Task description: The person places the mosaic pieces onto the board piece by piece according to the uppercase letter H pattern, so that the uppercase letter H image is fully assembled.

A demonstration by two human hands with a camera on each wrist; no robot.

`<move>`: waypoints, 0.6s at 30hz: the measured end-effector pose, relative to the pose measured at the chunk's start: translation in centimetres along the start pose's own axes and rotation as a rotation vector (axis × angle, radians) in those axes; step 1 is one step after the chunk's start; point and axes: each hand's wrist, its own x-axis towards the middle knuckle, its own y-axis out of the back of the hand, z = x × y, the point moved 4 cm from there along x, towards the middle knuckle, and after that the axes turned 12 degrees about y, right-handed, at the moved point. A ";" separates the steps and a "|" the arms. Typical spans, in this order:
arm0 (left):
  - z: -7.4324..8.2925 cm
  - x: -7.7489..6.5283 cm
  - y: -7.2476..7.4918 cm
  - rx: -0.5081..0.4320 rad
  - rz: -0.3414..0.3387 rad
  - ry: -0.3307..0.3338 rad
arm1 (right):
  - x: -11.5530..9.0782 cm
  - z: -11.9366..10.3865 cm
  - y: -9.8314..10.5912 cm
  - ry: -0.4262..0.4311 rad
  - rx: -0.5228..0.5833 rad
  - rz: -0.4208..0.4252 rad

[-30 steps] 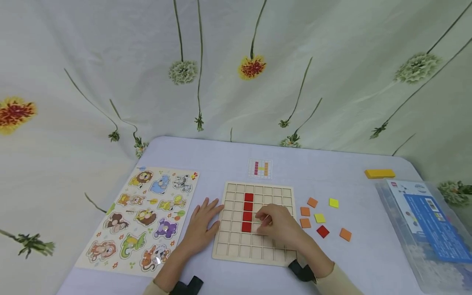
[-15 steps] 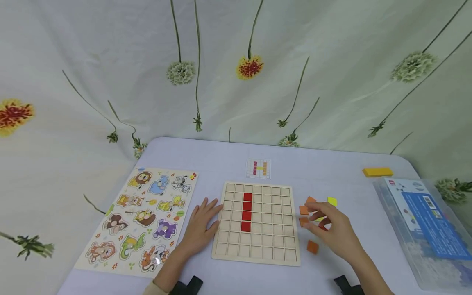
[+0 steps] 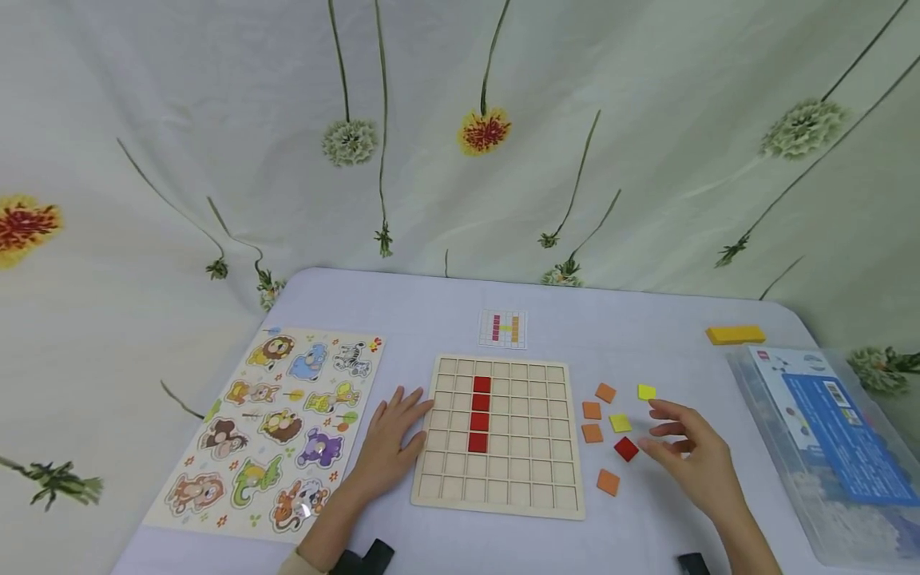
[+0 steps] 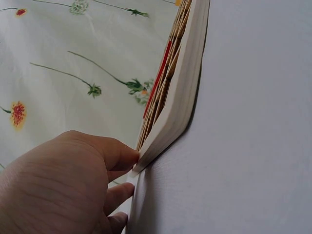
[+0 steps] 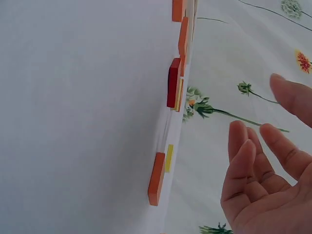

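My left hand [image 3: 391, 439] lies spread on the table, fingertips at the left edge of a wooden grid board [image 3: 521, 473]. In the left wrist view, the thumb of that hand [image 4: 63, 180] touches the board's corner. Several red square tiles [image 3: 479, 420] form one column in the grid. To the right of the board, my right hand [image 3: 697, 463] hovers with nothing in it, thumb and fingers apart. Its thumb is close to a loose red tile [image 3: 626, 449]; its fingertips are just below a yellow tile [image 3: 646, 392]. Another yellow tile [image 3: 620, 423] and several orange tiles [image 3: 607, 481] lie nearby.
A small pattern card [image 3: 503, 329] lies behind the board. On the left is an animal puzzle board [image 3: 269, 427]. A clear plastic case [image 3: 826, 455] with a blue label stands at the right, a yellow block [image 3: 735, 335] behind it. Flowered cloth [image 3: 431, 160] hangs behind the table.
My right hand has left the board and moved right, past the loose tiles. One orange tile has shifted left, closer to the board. My left hand has stayed in place.
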 end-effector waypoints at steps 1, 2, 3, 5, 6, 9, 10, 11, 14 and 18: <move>0.0 0.0 0.0 -0.002 -0.003 0.003 | 0.0 0.0 0.0 -0.022 -0.006 -0.019; 0.0 0.0 0.0 0.000 -0.002 0.003 | 0.1 0.1 -0.1 -0.047 -0.014 -0.034; 0.0 0.0 0.0 0.003 -0.002 0.001 | 0.1 0.1 -0.2 -0.070 -0.019 -0.049; -0.1 0.0 0.0 0.009 -0.001 -0.002 | 0.1 0.3 -0.4 -0.110 -0.031 -0.079; 0.0 0.0 0.1 0.010 0.001 -0.003 | 0.1 0.4 -0.5 -0.130 -0.034 -0.094; 0.0 0.1 0.1 0.012 0.008 -0.008 | 0.0 0.9 -1.0 -0.175 -0.033 -0.139; 0.0 0.1 0.1 0.013 0.014 -0.012 | 0.0 1.1 -1.2 -0.184 -0.032 -0.154; 0.0 0.1 0.1 0.015 0.018 -0.014 | -0.1 1.3 -1.4 -0.194 -0.031 -0.171; 0.1 0.1 0.1 0.016 0.029 -0.022 | -0.3 1.7 -2.0 -0.202 -0.039 -0.215; 0.2 -0.1 0.1 0.007 0.029 -0.023 | -0.5 2.0 -2.6 -0.181 -0.068 -0.255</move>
